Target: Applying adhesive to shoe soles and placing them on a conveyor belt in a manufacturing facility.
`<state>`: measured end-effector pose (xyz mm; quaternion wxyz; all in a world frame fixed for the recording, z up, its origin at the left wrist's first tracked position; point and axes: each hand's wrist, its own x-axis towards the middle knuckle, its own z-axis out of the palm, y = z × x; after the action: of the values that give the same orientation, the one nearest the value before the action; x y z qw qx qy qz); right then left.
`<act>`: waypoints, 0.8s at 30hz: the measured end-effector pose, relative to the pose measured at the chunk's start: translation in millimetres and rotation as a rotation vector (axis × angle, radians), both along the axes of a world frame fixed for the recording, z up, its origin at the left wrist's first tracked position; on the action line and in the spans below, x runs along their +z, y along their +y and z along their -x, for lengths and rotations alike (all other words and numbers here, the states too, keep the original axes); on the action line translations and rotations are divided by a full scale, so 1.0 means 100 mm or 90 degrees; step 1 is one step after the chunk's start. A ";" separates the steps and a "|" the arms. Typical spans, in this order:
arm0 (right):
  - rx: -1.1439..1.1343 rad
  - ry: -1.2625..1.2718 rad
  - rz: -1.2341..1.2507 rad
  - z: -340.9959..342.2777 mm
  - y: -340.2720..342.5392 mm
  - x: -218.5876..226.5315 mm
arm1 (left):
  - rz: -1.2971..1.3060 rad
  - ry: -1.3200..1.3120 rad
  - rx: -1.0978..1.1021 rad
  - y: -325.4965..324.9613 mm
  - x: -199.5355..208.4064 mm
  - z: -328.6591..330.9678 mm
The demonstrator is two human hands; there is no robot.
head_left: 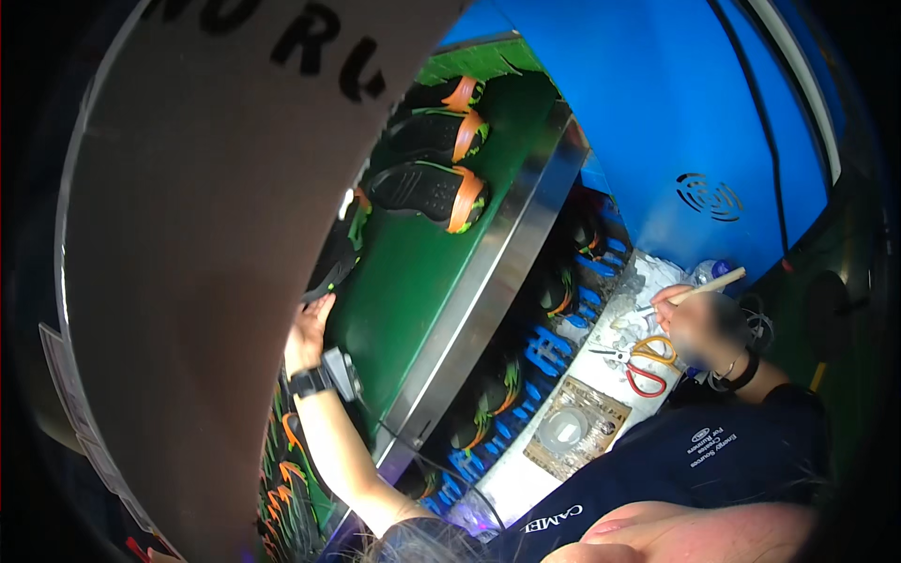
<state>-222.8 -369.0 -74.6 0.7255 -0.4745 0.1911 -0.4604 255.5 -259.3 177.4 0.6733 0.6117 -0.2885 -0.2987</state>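
Reaching in past the big dark panel (216, 235), the left hand (308, 333) is up against the near end of a black-and-green shoe (340, 258) on the green conveyor belt (413, 281). Whether those fingers grip it, nobody can tell: the panel hides too much. That's the first worry: a half-blind hold could let the shoe slip or turn, or knuckles could scrape the edge. Look at the wrist, too! A grey box (341, 373) sits by the dark wristband (310, 382), over the belt, and could snag if the arm swings toward the metal rail (497, 267). Farther up lies a black-and-orange shoe (427, 192), one a careless sweep might nudge.

Over to the right, on the white worktop (511, 483), scissors (646, 364) lie among the clutter, just beside the right hand (690, 324); dropping that hand without looking could knock them off or earn a nick. And the right hand itself? Fingers closed around a wooden-handled tool (718, 284), its handle sticking out behind, liable to clip the blue casing (657, 131) on a wide turn.
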 end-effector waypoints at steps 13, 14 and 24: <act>0.190 0.175 0.385 -0.42 0.25 0.52 | 0.036 0.208 0.039 2.08 -1.17 2.23; 0.220 0.190 0.419 -0.43 0.27 0.57 | 0.039 0.235 0.002 2.15 -1.31 2.36; 0.351 0.478 0.526 -0.38 0.46 0.82 | 0.028 0.295 -0.117 2.54 -2.08 2.83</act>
<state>-184.7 -323.2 7.3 0.4578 -0.8772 0.1099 -0.0939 -28.0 -5.4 -30.5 0.7045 0.4833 -0.1873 -0.4849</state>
